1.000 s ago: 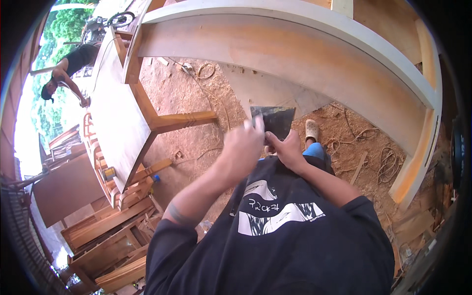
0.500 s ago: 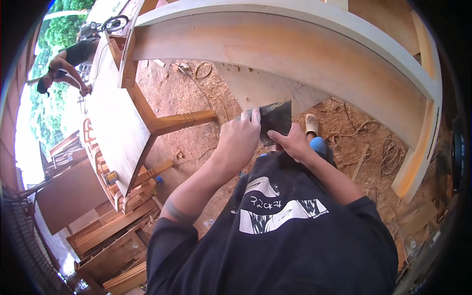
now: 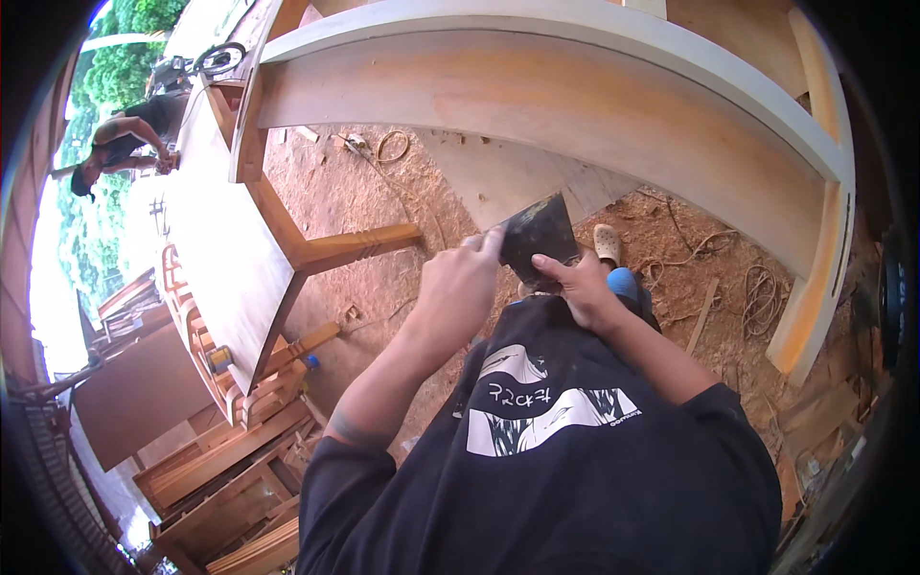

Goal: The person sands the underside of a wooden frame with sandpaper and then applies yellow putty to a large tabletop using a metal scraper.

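In front of my chest I hold a dark, flat, four-sided sheet point(image 3: 539, 235) with a yellowish, worn upper edge. It may be sandpaper, but its exact kind does not show. My right hand point(image 3: 586, 287) is closed on its lower right part, thumb on top and the other fingers beneath. At the sheet's left edge, my left hand point(image 3: 458, 292) is closed with its fingertips against it; most of its fingers are turned away. Beyond the sheet stands a large curved wooden panel point(image 3: 537, 105) with an orange-brown tint and a whitish rail.
A pale tabletop point(image 3: 216, 240) with a wooden leg point(image 3: 355, 247) lies to the left, where another person point(image 3: 134, 134) works. Stacked wooden frames point(image 3: 230, 489) are at lower left. Cords point(image 3: 764, 297) and shavings cover the ground, near a clog point(image 3: 607, 243).
The sheet has turned and now shows more of its dark face. My left hand has shifted slightly left and down along its edge. The other person's arms have moved.
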`<state>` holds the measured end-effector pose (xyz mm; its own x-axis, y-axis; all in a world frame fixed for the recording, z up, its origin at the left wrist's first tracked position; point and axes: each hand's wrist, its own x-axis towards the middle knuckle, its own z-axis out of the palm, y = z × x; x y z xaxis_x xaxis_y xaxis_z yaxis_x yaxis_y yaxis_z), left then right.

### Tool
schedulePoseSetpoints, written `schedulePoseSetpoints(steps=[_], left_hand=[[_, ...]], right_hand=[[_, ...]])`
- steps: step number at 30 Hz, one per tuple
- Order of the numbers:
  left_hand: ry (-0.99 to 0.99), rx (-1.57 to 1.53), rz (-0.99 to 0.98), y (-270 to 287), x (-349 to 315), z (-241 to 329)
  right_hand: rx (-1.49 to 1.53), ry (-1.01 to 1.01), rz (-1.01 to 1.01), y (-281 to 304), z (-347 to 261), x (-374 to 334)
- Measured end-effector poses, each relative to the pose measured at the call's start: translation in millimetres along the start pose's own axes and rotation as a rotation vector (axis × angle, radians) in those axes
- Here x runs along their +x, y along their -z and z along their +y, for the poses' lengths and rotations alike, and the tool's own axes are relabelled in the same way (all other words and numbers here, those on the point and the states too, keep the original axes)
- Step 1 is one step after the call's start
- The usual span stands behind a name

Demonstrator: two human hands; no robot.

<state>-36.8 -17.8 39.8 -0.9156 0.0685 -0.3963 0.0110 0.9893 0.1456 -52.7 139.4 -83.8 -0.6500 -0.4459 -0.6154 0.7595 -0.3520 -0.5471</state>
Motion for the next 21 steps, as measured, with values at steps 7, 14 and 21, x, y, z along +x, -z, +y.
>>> schedulePoseSetpoints(steps=[7,14,21], left_hand=[[-0.179,0.108,0.107,-26.3,-24.1,-0.3],[-0.142,0.024,0.158,-35.5,-19.5,4.2],[-0.198,-0.061,0.162,-19.9,-25.4,-4.2]], right_hand=[[-0.012,0.08,-0.048,11.0,-8.6,0.0],[-0.004,0.149,0.04,-14.1,0.8,-9.9],[-0.406,0.225,0.088,0.7,-10.9,12.8]])
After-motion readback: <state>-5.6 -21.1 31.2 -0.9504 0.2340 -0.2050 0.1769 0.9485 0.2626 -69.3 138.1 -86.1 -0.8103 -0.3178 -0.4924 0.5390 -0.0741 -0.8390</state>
